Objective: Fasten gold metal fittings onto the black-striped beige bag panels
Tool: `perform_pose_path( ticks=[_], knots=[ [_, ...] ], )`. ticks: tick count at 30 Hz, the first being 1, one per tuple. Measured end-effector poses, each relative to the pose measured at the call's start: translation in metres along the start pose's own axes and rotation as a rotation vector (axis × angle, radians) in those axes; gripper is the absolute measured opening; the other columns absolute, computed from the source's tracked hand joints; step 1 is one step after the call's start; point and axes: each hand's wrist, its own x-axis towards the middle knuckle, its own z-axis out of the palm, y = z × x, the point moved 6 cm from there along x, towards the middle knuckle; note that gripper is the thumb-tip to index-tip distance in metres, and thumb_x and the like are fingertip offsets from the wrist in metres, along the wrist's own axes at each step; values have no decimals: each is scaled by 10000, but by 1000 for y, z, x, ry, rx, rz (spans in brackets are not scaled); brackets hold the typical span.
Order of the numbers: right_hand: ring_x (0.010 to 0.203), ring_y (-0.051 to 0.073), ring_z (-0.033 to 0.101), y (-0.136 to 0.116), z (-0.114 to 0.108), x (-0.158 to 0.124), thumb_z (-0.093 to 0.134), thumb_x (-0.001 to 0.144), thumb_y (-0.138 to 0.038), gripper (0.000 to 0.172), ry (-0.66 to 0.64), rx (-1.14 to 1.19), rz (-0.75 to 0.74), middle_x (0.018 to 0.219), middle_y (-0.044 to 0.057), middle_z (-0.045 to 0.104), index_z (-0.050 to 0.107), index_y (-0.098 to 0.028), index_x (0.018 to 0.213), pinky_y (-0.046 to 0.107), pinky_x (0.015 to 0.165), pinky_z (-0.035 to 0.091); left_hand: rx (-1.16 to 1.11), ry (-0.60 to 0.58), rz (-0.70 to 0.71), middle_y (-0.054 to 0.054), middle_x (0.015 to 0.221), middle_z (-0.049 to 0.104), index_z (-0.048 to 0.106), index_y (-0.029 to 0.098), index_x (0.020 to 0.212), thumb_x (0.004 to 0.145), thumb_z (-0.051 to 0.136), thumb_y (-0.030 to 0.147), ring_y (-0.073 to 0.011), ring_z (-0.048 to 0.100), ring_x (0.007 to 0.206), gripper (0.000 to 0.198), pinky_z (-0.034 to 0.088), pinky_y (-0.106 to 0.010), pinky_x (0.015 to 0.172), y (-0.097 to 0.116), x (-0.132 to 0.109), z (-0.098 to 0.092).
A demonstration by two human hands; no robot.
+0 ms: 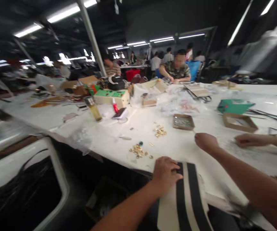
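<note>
My left hand (166, 175) grips the upper left edge of a cream, flat fabric-like piece with two black stripes (186, 195). This piece slopes from the table's edge down towards my lap. Farther right, my right hand (206, 142) is closed just over the white tabletop, near a small cardboard tray of small metal parts (183, 122). Whatever its fingers may hold is hidden. Left of the striped piece lies a pile of small gold-coloured metal fittings (138, 150), with a second gold pile (160, 131) behind it.
Another person's hand (245, 140) rests at the right, near a second cardboard tray (239, 122) and a green device (235, 106). Plastic bags (182, 104), a bottle of yellowish liquid (93, 109) and a green-topped machine (111, 97) stand farther back. A white chair (58, 170) is at left.
</note>
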Motion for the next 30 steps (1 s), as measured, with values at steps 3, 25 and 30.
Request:
perform_pose_path(
  ticks=[3,25,30],
  knots=[
    [990,213,711,27,16,-30,563,1041,-279,187,-56,102,-38,1034,78,752,716,-170,1053,334,923,526,-24,-3,72,2,1132,805,825,275,986,736,917,267,-256,664,1148,266,473,-494,1068,6,5,-7],
    [841,210,645,-5,78,-132,617,885,-412,207,-279,697,-187,898,6,734,736,-246,857,322,828,473,31,-48,110,-4,1212,775,786,257,1059,830,873,328,-271,598,1248,254,405,-487,1109,6,5,-1],
    [824,198,643,-5,80,-132,625,897,-393,180,-284,676,-181,881,-5,723,730,-254,854,307,787,475,26,-57,122,-5,1230,769,778,258,1076,851,853,350,-277,584,1266,255,392,-489,1116,4,4,0]
  ],
)
